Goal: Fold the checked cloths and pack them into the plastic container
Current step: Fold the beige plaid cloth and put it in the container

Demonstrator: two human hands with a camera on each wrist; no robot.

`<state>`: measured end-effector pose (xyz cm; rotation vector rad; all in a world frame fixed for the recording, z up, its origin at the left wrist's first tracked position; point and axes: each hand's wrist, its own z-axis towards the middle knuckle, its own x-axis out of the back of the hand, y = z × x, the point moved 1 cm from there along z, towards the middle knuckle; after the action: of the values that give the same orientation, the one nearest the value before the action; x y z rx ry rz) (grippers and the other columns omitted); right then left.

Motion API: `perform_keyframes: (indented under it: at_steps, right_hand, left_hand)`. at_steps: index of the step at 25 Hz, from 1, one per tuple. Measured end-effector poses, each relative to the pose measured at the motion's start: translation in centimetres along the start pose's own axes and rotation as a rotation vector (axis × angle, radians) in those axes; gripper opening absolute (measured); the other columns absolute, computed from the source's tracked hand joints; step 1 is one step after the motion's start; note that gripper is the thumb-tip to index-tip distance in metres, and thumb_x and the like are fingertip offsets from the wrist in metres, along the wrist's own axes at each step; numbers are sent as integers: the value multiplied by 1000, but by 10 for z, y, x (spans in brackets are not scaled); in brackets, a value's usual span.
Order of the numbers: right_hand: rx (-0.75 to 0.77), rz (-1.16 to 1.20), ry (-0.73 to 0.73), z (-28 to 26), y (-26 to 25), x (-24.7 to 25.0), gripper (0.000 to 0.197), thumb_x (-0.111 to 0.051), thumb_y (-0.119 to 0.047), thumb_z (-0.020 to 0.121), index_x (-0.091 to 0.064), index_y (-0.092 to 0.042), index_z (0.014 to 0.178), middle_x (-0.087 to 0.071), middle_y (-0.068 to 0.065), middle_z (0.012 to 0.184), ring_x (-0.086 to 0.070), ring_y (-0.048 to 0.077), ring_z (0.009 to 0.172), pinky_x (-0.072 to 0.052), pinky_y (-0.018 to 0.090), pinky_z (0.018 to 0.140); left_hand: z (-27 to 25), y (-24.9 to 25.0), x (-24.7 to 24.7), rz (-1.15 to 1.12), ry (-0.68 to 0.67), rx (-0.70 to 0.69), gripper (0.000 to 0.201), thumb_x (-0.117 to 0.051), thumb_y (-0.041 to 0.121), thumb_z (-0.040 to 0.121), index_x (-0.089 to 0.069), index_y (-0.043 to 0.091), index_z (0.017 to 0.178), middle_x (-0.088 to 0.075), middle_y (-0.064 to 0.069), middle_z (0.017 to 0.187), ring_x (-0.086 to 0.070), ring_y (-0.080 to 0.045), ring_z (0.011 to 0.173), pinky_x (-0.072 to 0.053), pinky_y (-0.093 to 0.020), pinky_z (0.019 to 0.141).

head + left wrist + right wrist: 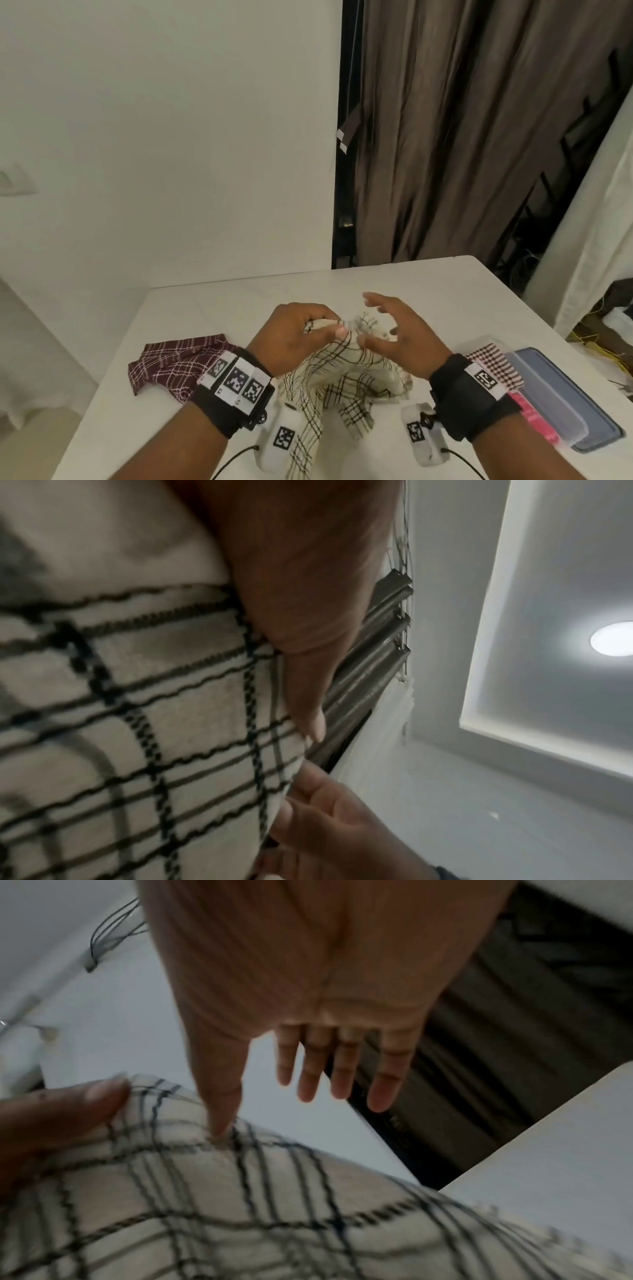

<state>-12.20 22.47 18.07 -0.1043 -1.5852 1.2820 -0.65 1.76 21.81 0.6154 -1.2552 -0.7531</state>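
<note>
Two hands over a white table (pixel 445 291). Left hand (pixel 294 337): fingers curled, pinching a raised edge of the cream checked cloth (pixel 342 383), lifted off the tabletop with its lower part hanging crumpled. Right hand (pixel 394 329): fingers spread and nearly straight, thumb tip touching the cloth, nothing gripped. Maroon checked cloth (pixel 171 366) lying rumpled to the left. At the right edge, a red-and-white checked cloth (pixel 496 363) beside the bluish plastic container (pixel 561 401).
</note>
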Motion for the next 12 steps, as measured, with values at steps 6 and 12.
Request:
perform_keyframes:
  at_steps: [6,12]
  right_hand:
    - [220,-181,-411,28,-15,-20,36,-72,-55,78,-71,-29,104,-61,-17,110,-50,0,105,-41,20,93]
    - [-130,-788,-530,52,58,11,53,-54,-65,86,-67,-15,101,-65,4,101,-59,21,92,-50,36,83]
  left_hand:
    - [16,11,56,204,-173,47,17,-79,44,78,-76,32,91,-73,20,88,-67,2,86,-52,-18,77]
    - [12,-62,102,594,-106,292,21,-75,53,76,-72,36,88,-68,18,80,-64,-4,81,-51,-28,72]
